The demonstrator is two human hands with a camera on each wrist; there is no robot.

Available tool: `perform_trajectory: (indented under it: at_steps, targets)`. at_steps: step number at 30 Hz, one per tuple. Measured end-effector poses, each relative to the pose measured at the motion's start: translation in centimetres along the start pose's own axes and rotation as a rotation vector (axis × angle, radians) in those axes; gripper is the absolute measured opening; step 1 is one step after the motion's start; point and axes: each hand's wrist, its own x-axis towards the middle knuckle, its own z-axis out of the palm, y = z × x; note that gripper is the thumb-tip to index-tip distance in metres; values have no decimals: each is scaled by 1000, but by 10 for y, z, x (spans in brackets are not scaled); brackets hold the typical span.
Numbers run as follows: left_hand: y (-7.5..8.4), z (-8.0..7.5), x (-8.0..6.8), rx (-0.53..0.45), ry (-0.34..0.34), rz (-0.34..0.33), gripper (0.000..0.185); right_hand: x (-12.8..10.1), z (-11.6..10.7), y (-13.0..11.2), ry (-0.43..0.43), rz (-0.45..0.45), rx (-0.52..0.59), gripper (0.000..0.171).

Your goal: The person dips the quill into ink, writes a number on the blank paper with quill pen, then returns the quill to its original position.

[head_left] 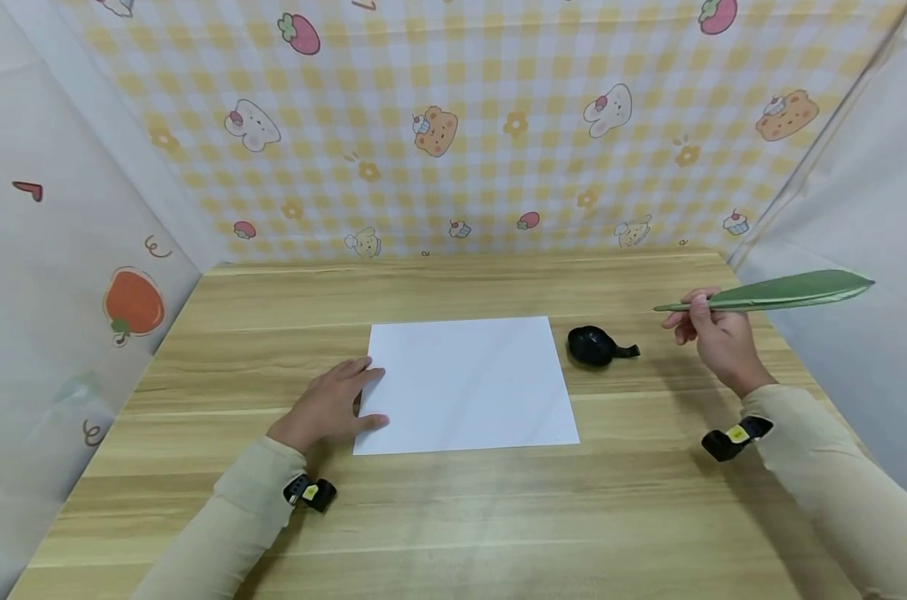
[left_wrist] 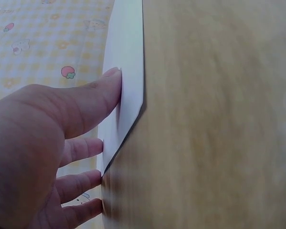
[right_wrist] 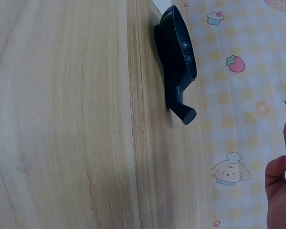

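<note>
My left hand (head_left: 332, 404) rests at the left edge of a white sheet of paper (head_left: 468, 383), with its fingers spread and the thumb and fingertips touching the sheet. The left wrist view shows the thumb (left_wrist: 92, 100) over the paper (left_wrist: 128, 57). On the right, my right hand (head_left: 724, 342) pinches the thin stem of a long green leaf (head_left: 791, 290) between thumb and fingers, above the table. The leaf's blade points right. Only part of the right hand (right_wrist: 283, 186) shows in the right wrist view, and the leaf is almost wholly out of it.
Just right of the paper, a small black dish with a short handle (head_left: 592, 346) stands on the wooden table (head_left: 453, 517). A yellow checked cloth (head_left: 483, 167) hangs behind the table, and white sheets (head_left: 48, 250) close off both sides.
</note>
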Motion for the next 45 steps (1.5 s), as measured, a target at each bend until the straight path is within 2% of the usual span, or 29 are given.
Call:
perform_trajectory:
  at_steps: [4,10,15,20,24,30,40,45]
  targets:
    - [0,1,0,-2,-5,3,78,-2,-1,0,-31,20,-7,28]
    - [0,3,1,2,3,18,78,-4,2,1,-55,40,119,26]
    - [1,0,0,-2,2,17,77,-5,9,1,-68,93,243,19]
    - [1,-2,-2,8,6,19,76,-6,16,0,-89,141,327,10]
    - [1,-2,-2,2,0,18,76,-7,21,0,-115,151,355,11]
    - [2,-3,-1,-3,-10,14,76,-7,24,1,-128,172,304,11]
    - [4,-3,-1,-4,-13,13,77,-2,32,9,-143,228,82,10]
    - [4,-3,1,3,-22,6,76,-1,35,13,-154,256,-15,18]
